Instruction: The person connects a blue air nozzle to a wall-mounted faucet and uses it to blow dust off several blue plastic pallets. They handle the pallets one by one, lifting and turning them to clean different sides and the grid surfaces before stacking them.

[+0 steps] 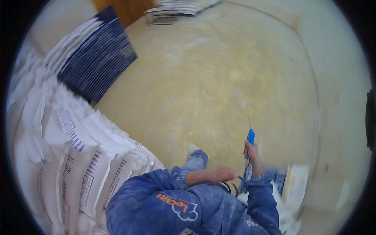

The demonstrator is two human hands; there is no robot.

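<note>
My right hand [254, 154] is closed round the handle of a blue air blow gun [251, 136], held upright with its thin metal nozzle pointing away from me over the floor. Across my front reaches my left hand [226, 174], its fingers curled and somewhat blurred. A dark blue hose [243, 181] runs from beside those fingers toward my right wrist, and my left hand appears closed on it. Loops of the hose hang partly hidden by my sleeves. Pale dust covers my blue jacket [156, 203].
Stacked white printed sacks [90, 168] rise along my left. Beyond them stands a dark blue ribbed panel [103, 58]. A low pale stack [172, 15] lies at the far end. The yellowish floor [196, 86] is dusty; a pale wall [333, 78] borders the right, with a white-and-yellow item [297, 182] near my right arm.
</note>
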